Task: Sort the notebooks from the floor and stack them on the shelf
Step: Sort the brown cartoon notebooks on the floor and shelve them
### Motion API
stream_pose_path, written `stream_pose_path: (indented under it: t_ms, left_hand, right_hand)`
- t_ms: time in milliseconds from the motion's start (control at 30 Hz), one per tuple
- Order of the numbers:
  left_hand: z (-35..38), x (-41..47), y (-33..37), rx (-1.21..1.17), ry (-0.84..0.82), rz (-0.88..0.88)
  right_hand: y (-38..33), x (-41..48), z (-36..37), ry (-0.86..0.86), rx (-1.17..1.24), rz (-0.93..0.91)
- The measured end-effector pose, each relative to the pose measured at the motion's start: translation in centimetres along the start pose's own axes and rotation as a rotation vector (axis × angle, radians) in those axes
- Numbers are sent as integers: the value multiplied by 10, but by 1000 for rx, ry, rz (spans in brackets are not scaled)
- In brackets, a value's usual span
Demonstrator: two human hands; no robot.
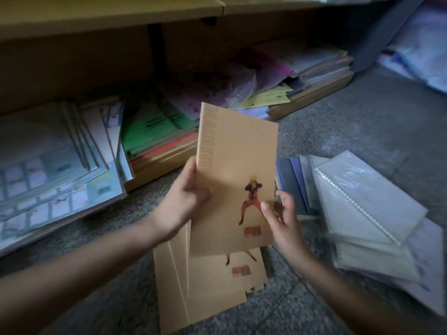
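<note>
Head view, left hand (179, 204), right hand (281, 221), fingers (264, 206) gripping tan notebook (237, 163), stacks (154, 131) on shelf (314, 95)

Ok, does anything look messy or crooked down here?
Yes. The pile of plastic-wrapped white spiral notebooks on the grey floor at right lies slumped sideways and fanned out. The tan cardboard-cover notebooks at bottom centre lie skewed too, their edges not lined up.

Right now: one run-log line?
phase: sorting | left hand: grips tan notebook, left edge | right hand: pinches right edge | below: matching tan pile on floor
</note>
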State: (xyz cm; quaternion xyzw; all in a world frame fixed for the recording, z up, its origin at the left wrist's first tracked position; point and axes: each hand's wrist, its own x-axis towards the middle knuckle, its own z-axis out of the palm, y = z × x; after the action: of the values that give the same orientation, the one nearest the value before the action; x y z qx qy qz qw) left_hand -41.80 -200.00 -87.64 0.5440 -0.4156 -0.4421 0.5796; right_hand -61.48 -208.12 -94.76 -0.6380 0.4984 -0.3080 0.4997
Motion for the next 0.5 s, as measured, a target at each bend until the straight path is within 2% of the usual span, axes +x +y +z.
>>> stream_pose_path:
  t_ms: [67,167,267,367,500]
  left_hand:
    - [-14,10,31,-46,130,13]
    - [-36,11,77,-57,209,70]
    - [-59,4,117,-54,278,167]
    - [-83,-4,150,-41,365,265]
    - [-124,-11,178,127,644,350]
  right_hand:
    - [-27,6,7,-39,90,28]
    - [-72,14,17,-143,243,-15]
    - [-125,21,22,-278,366,-165]
    - [-174,28,33,-374,386,-299]
    - [-227,41,65,-443,422,-298]
